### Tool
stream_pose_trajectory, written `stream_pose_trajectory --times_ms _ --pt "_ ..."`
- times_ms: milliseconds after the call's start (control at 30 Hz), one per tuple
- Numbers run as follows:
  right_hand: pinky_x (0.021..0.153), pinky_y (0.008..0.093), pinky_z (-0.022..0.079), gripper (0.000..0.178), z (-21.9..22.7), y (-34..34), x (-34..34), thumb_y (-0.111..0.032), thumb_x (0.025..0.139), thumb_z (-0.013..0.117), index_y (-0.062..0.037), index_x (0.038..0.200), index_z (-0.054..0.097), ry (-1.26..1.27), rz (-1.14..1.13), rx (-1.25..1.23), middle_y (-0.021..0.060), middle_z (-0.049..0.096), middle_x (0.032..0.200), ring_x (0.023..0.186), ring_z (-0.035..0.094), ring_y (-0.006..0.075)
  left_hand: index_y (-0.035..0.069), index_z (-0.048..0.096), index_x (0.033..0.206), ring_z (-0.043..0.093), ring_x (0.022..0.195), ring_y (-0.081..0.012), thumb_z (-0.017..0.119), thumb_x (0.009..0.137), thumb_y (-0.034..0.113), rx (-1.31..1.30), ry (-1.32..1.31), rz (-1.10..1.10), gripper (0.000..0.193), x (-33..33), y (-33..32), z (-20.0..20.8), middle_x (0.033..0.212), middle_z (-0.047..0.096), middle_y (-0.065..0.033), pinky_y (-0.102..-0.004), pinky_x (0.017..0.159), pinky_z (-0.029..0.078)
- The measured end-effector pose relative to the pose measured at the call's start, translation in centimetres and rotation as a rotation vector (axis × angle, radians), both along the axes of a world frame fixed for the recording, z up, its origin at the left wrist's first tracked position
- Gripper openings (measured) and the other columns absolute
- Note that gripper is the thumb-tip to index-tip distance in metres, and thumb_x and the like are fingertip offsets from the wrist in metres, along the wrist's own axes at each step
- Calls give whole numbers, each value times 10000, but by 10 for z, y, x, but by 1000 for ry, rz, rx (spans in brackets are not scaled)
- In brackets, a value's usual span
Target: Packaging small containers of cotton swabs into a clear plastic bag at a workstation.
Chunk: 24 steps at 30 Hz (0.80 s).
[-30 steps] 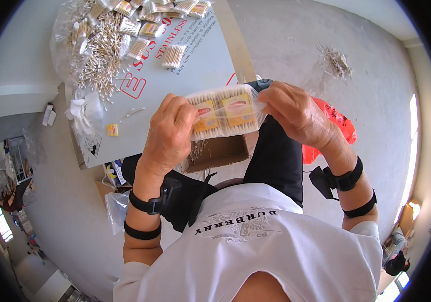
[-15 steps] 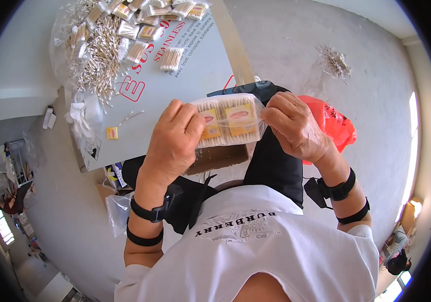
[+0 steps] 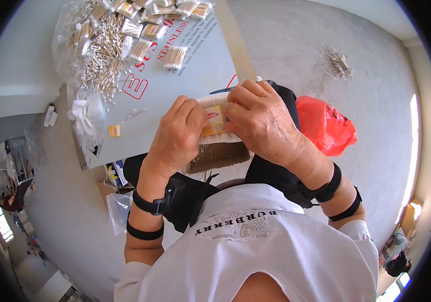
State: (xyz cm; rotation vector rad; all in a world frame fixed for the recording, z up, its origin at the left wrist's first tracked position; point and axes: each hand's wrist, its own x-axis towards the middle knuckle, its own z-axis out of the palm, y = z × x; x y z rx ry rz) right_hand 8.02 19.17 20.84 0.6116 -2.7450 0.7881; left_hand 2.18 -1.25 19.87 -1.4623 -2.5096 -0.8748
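Observation:
Between my two hands is a clear plastic pack of cotton swabs [image 3: 214, 132] with yellow labels, held above my lap. My left hand [image 3: 177, 132] grips its left end with thumb and fingers closed. My right hand [image 3: 258, 113] is closed over the right part of the pack, its fingers hiding much of that side. Beneath the pack an open cardboard box [image 3: 218, 158] sits between my legs. On the table ahead lie a heap of loose cotton swabs [image 3: 105, 63] in a clear bag and several small swab bundles [image 3: 175, 57].
The grey-blue table [image 3: 195, 80] reaches out ahead and left. A small yellow label card [image 3: 114, 131] and crumpled white plastic [image 3: 87, 113] lie on it. A red plastic bag [image 3: 325, 126] is at my right. Scattered swabs [image 3: 336, 63] lie on the floor.
My right hand has moved left from the pack's loose plastic end onto the pack itself, covering its right label. My left hand keeps its grip in nearly the same place.

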Motion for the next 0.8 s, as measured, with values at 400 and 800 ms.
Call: stream_pose_trajectory --times_ms 400,800 --pt "756 386 469 286 -14 8 -7 -85 614 730 -48 856 582 197 130 79 69 525 880 864 542 265 -12 545 879 541 822 -331 658 678 -137 53 -12 46 262 3 2 -6 862 530 -134 -447 707 496" --pt "758 401 449 229 -21 -5 -12 -80 689 717 -41 823 536 232 80 -25 96 495 857 841 514 288 -18 510 881 509 762 -366 572 703 -172 174 -97 76 244 6 10 -13 809 492 -159 -455 652 433"
